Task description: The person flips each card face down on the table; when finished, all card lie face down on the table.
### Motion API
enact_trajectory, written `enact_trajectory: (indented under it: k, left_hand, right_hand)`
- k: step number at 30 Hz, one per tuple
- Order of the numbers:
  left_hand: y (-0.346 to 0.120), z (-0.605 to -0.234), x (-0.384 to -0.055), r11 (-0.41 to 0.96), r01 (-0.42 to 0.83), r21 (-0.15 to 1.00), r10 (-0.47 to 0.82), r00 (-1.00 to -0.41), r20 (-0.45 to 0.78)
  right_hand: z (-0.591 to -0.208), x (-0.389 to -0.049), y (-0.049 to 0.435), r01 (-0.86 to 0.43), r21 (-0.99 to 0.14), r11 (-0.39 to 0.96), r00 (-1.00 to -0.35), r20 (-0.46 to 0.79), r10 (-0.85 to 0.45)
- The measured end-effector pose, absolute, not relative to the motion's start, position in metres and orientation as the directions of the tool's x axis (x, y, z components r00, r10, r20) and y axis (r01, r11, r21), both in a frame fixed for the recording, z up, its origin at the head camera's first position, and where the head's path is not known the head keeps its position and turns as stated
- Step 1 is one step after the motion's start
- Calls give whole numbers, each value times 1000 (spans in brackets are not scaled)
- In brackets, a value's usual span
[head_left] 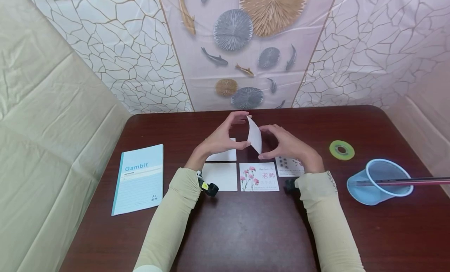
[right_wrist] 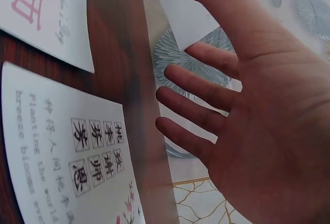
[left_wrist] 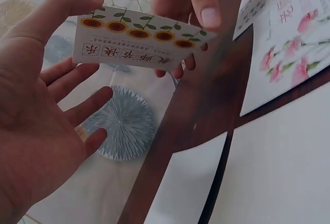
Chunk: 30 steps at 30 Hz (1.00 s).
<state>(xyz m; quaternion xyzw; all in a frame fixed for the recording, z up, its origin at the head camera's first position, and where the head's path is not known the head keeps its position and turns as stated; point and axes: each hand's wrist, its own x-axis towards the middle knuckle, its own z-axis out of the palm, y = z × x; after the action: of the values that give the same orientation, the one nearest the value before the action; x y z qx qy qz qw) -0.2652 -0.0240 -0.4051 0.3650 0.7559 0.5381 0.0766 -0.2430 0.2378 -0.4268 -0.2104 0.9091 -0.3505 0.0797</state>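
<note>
Both hands hold one greeting card (head_left: 254, 136) on edge above the far part of the table, slightly bowed. My left hand (head_left: 225, 133) pinches one end between thumb and fingers, while the right hand (head_left: 286, 145) grips the other end the same way. Sunflowers and red characters show on the card's face (left_wrist: 136, 38) in the left wrist view; its plain white back (right_wrist: 185, 20) shows in the right wrist view. Below the hands lie a carnation card (head_left: 259, 177), a card with black characters (head_left: 289, 169) partly behind the right wrist, and two blank white cards, one nearer (head_left: 221, 177), one farther (head_left: 225, 155).
A light blue notebook (head_left: 140, 178) lies at the left of the dark wooden table (head_left: 246, 233). On the right are a green tape roll (head_left: 333, 150) and a light blue cup (head_left: 367, 190) with long thin sticks (head_left: 422, 181) in it. A patterned cloth (head_left: 140, 68) hangs behind the table's far edge.
</note>
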Motion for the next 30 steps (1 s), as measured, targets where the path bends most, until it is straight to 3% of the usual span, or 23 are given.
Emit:
enact_trajectory:
  k: [5,9,17,21,30]
  left_hand:
    - [-30,-411,-266,192,436,879,624,-746,233]
    - [-36,-419,-266,327,428,842,619,-771,152]
    - [-34,-439,-266,680,494,541,604,-796,-32]
    - [-32,-442,-265,711,506,489,617,-782,-89]
    - [-35,-446,-265,711,524,469,638,-761,-117]
  right_hand:
    - [-426,-242,244,-316,-672,670,-904,-2,-428]
    - [-425,-240,253,-297,-652,698,-910,-28,-413]
    - [-427,-238,259,-257,-558,789,-914,-126,-386]
    - [-429,-238,258,-244,-507,827,-905,-187,-382]
    - [-431,-239,256,-220,-505,835,-904,-216,-368]
